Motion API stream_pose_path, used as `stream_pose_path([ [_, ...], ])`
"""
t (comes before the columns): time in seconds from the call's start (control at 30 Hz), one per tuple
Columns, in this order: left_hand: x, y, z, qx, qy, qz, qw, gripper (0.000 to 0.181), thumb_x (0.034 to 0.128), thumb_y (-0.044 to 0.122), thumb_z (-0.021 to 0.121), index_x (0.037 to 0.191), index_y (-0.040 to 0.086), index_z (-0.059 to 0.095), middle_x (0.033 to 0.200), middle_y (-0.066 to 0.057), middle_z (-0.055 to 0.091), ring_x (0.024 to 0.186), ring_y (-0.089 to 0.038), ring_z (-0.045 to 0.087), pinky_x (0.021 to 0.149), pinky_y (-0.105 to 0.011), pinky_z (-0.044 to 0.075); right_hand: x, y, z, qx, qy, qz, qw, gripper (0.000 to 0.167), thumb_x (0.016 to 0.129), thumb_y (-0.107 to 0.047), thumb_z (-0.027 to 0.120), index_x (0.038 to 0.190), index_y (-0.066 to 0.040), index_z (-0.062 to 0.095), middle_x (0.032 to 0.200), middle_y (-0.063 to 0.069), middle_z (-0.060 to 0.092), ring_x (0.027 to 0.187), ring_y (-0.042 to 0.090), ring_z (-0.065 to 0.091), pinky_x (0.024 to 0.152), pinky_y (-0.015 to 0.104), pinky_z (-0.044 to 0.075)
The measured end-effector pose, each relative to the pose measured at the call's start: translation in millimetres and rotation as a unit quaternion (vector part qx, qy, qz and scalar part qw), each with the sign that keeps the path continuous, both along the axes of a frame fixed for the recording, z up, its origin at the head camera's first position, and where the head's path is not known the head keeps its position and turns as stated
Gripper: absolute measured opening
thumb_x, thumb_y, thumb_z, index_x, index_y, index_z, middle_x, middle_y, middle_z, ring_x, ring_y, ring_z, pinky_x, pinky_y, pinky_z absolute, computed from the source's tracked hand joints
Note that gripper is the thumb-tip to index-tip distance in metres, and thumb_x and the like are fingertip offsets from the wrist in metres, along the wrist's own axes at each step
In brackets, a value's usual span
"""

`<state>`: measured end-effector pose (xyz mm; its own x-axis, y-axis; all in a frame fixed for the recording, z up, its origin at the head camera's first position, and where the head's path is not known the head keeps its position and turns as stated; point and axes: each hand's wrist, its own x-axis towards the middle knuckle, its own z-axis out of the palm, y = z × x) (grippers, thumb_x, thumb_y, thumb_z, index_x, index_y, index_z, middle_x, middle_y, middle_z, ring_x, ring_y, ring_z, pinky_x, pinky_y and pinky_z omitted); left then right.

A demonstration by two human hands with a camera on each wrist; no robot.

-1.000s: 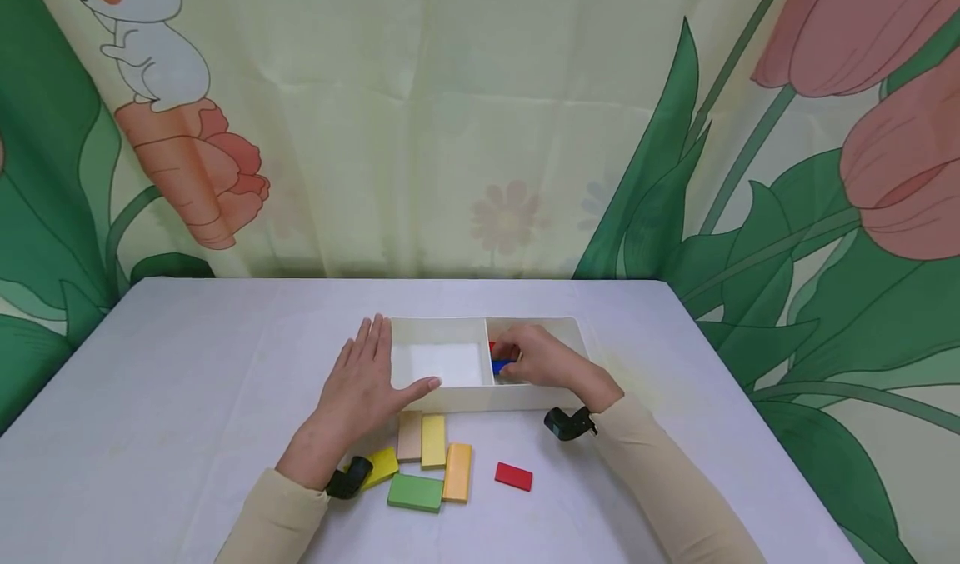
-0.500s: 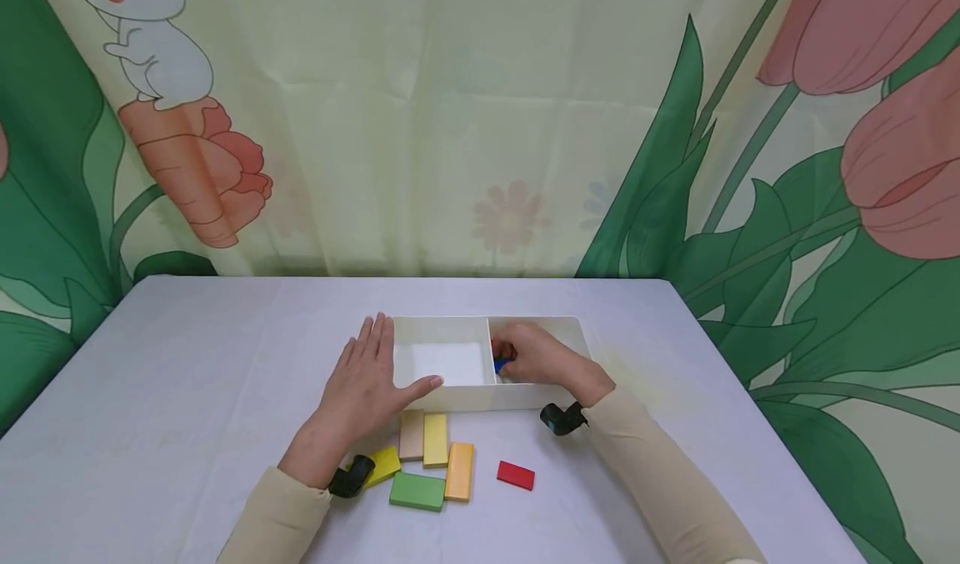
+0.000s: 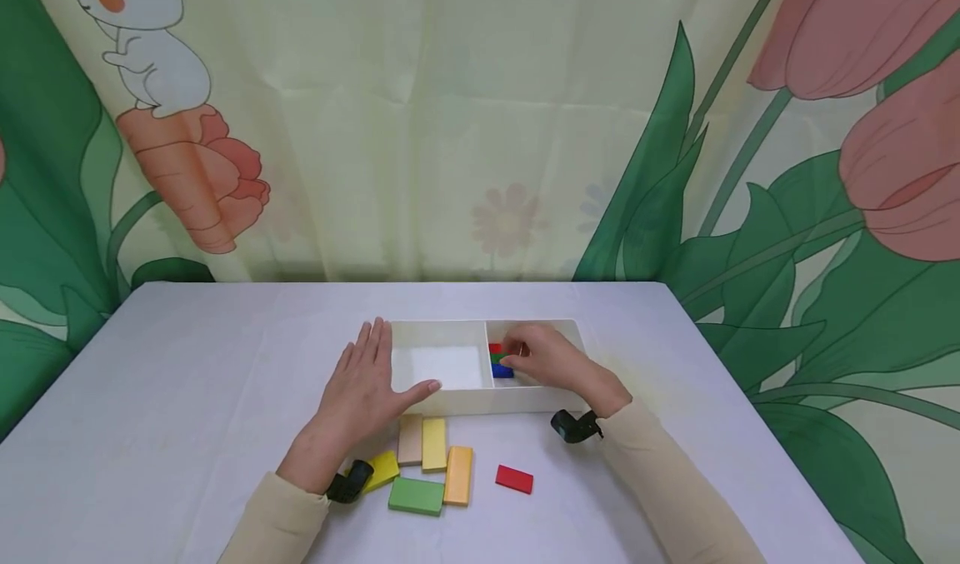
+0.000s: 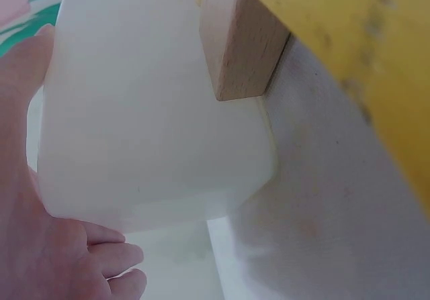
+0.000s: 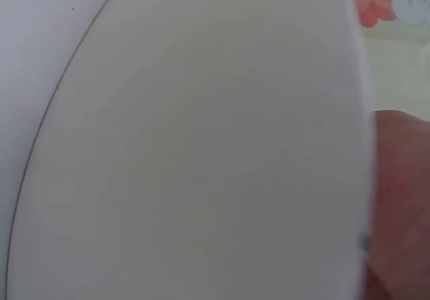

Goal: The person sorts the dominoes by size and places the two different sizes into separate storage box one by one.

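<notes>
My left hand [image 3: 356,385] lies with straight fingers along the left end of a white two-compartment box [image 3: 450,401], its thumb over the near rim. In the left wrist view, fingers and thumb rest around the box's corner [image 4: 148,125]. My right hand [image 3: 551,360] reaches into the right compartment, fingers loosely bent with a gap between thumb and index. Beside its fingertips, against the divider, lie a red block [image 3: 495,348], a green block [image 3: 497,358] and a blue block [image 3: 502,371]. In the right wrist view the box's wall [image 5: 201,145] hides the fingertips.
In front of the box lie a natural wood block [image 3: 410,441], a pale yellow block [image 3: 433,445], a yellow block [image 3: 384,470], a light green block [image 3: 416,496], an orange block [image 3: 458,476] and a red block [image 3: 514,479]. A white cloth covers the table [image 3: 187,397].
My right hand has shifted slightly right, away from the divider, and the green block now shows between the red and blue ones. My left hand stays at the box's left end.
</notes>
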<state>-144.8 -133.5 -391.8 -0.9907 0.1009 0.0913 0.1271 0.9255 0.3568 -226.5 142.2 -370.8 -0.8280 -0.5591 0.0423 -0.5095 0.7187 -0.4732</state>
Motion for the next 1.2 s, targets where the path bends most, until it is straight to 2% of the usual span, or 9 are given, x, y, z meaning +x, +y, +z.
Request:
stream_pose_path([
  [0.17,1.0,-0.7,1.3,0.002,0.000,0.001,1.0000,0.118,0.0832,0.078,0.053,0.156,-0.006,0.011,0.165,-0.024,0.011,0.153,-0.041,0.010,0.123,-0.058,0.016,14.8,16.2,9.3,-0.055,0.047,-0.025,0.9971,0.012,0.091,-0.012,0.070,0.103,-0.008,0.071,0.091,0.000,0.065,0.082,0.013,0.057,0.070,0.022,0.053],
  [0.3,1.2,-2.2,1.4,0.003,0.001,0.001,1.0000,0.118,0.0836,0.078,0.053,0.156,-0.006,0.011,0.165,-0.024,0.010,0.153,-0.041,0.009,0.123,-0.058,0.015,32.4,26.5,17.5,-0.087,0.081,-0.040,0.9921,0.016,0.091,-0.012,0.071,0.106,-0.009,0.071,0.095,-0.001,0.066,0.084,0.011,0.059,0.071,0.022,0.054],
  [0.43,1.0,-3.1,0.7,0.003,-0.001,0.002,1.0000,0.118,0.0835,0.078,0.052,0.156,-0.006,0.010,0.165,-0.024,0.010,0.153,-0.041,0.009,0.123,-0.058,0.015,50.5,35.4,20.5,-0.108,0.096,-0.037,0.9888,0.017,0.090,-0.012,0.072,0.108,-0.013,0.070,0.100,0.000,0.067,0.086,0.009,0.060,0.073,0.021,0.056],
  [0.6,0.8,-3.0,0.3,0.003,-0.002,0.002,1.0000,0.118,0.0838,0.078,0.052,0.156,-0.006,0.010,0.165,-0.024,0.009,0.153,-0.041,0.008,0.123,-0.058,0.015,64.9,43.1,20.6,-0.125,0.110,-0.028,0.9857,0.018,0.089,-0.010,0.073,0.106,-0.015,0.070,0.100,-0.005,0.066,0.084,0.006,0.060,0.074,0.022,0.057],
  [0.83,1.4,-2.0,-0.5,0.006,-0.005,0.002,1.0000,0.118,0.0838,0.077,0.053,0.156,-0.006,0.010,0.165,-0.024,0.009,0.153,-0.041,0.008,0.123,-0.058,0.014,82.1,46.4,19.2,-0.134,0.104,-0.040,0.9847,0.020,0.088,-0.010,0.075,0.106,-0.017,0.070,0.100,-0.008,0.065,0.084,0.005,0.060,0.073,0.021,0.057],
  [1.07,1.3,-1.4,-1.4,0.002,-0.002,0.001,1.0000,0.118,0.0840,0.077,0.053,0.156,-0.006,0.010,0.165,-0.024,0.009,0.153,-0.041,0.009,0.123,-0.058,0.014,96.5,45.2,5.3,-0.145,0.080,-0.031,0.9856,0.020,0.087,-0.008,0.075,0.107,-0.013,0.071,0.099,-0.001,0.067,0.084,0.004,0.060,0.074,0.021,0.057],
  [1.2,0.6,-1.2,-1.7,0.003,0.003,-0.001,1.0000,0.118,0.0840,0.077,0.053,0.156,-0.007,0.010,0.164,-0.025,0.010,0.153,-0.041,0.009,0.123,-0.058,0.014,102.3,46.0,-3.1,-0.156,0.062,-0.040,0.9851,0.023,0.086,-0.007,0.075,0.108,-0.012,0.070,0.100,0.001,0.068,0.084,0.004,0.060,0.076,0.021,0.058],
])
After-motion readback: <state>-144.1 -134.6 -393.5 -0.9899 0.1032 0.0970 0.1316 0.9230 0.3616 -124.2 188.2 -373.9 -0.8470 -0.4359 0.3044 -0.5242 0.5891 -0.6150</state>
